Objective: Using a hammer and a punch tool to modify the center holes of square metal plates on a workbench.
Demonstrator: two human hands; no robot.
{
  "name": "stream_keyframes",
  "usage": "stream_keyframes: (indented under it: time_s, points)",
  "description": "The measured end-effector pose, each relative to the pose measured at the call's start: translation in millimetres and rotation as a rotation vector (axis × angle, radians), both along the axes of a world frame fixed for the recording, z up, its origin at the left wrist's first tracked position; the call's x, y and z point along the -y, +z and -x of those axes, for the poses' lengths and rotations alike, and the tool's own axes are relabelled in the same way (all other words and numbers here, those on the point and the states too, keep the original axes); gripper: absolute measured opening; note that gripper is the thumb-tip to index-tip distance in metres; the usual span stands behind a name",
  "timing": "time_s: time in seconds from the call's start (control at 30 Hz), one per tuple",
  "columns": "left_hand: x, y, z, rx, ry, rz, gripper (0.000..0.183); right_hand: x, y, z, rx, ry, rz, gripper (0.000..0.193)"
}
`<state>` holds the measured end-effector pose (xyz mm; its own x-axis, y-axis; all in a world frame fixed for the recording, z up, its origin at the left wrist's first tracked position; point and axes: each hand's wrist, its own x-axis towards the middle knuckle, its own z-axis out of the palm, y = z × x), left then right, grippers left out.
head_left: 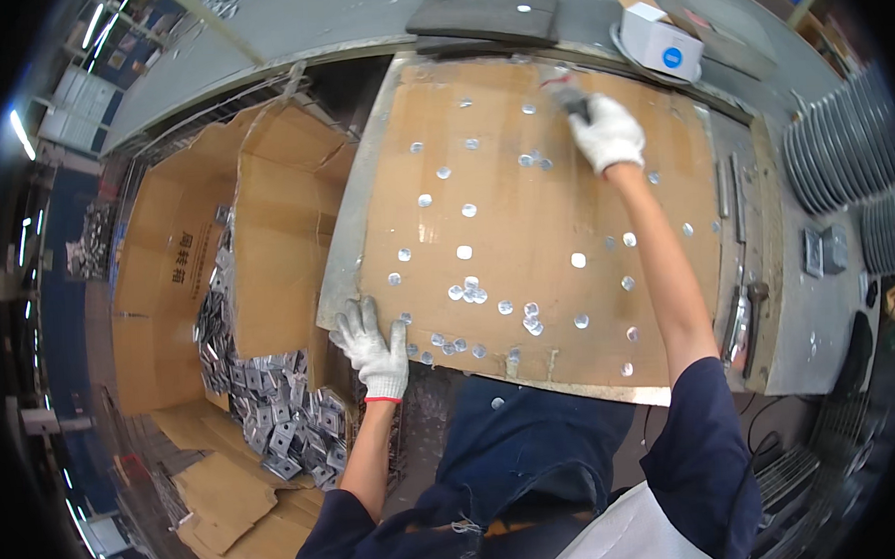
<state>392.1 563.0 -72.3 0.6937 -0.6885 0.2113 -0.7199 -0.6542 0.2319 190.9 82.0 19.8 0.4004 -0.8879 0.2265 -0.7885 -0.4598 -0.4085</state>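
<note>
A brown cardboard sheet (515, 217) lies on the work table, with many small round silver discs (468, 210) scattered over it. Some of the discs overlap in little clusters near the front. My right hand (611, 132), in a white knit glove, is closed around a brush-like tool (562, 90) over the far right part of the sheet. Motion smears the tool, which looks dark at the grip and greyish with a touch of red at its end. Also gloved, my left hand (371, 351) rests with fingers spread at the sheet's near left corner.
On the left, a large open carton (172, 252) holds a heap of bent metal brackets (284, 417). Grey pads (486, 13) and a small white box (659, 42) sit beyond the sheet. Rod-like tools (737, 197) and stacked grey rings (841, 142) are at the right.
</note>
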Motion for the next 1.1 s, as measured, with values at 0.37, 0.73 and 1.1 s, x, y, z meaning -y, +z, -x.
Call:
stream_keyframes:
  time_s: [0.37,0.73,1.1]
  points:
    - [-3.9,14.1,6.7,-0.094,-0.022,0.061,0.076,-66.1,-55.1,-155.6,-0.077,0.604,0.15,0.043]
    - [-12.4,-38.2,-24.4,-0.618,-0.026,0.77,0.06,-272.9,-7.5,-92.9,0.033,1.092,-0.154,0.026]
    - [-17.4,3.3,-10.9,-0.825,-0.083,0.73,0.083,13.2,-23.1,122.4,-0.179,-0.048,0.002,0.042]
